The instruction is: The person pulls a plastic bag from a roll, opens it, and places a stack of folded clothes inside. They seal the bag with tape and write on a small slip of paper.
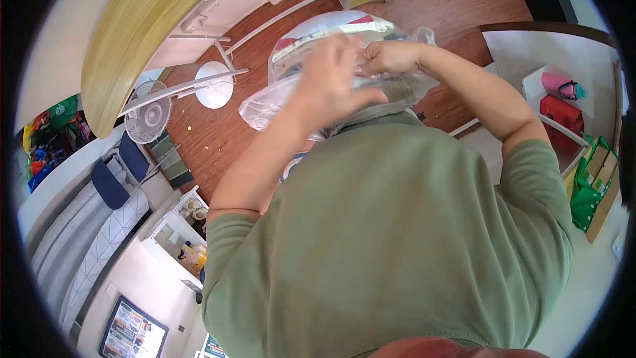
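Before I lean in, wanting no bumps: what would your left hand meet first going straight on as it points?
Most likely the bulging clear plastic bag, though the left hand is blurred and its depth relative to the bag is unclear.

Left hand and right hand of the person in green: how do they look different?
The left hand looks blurry, while the right hand looks much clearer.
The left hand is open with its thumb sticking out; the right hand has its fingers curled in, though I can't tell what they grip.
Both are bare, and both are at the clear plastic bag.
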Demonstrator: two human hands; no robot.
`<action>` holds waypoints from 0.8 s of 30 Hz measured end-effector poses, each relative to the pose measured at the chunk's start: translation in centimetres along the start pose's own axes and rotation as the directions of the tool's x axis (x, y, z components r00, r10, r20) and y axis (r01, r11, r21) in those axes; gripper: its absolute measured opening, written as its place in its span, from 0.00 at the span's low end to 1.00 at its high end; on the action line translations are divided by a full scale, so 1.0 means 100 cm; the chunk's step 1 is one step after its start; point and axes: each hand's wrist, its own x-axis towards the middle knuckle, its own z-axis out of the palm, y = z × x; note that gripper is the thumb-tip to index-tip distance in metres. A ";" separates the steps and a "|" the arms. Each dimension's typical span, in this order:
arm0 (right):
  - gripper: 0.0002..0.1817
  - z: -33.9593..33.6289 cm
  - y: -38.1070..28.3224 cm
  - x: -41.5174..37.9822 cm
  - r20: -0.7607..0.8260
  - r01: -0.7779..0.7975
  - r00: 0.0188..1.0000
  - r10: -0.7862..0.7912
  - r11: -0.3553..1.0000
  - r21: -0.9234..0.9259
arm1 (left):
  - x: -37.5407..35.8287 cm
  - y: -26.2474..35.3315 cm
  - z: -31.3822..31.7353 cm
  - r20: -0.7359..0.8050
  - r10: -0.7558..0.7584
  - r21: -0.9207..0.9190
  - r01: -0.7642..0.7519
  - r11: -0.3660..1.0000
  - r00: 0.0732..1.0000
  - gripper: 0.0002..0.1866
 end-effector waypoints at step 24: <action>0.11 -0.014 0.019 0.004 -0.131 0.016 0.991 0.001 0.992 0.125 | -0.017 0.012 0.049 0.029 -0.173 -0.068 0.174 0.982 0.985 0.43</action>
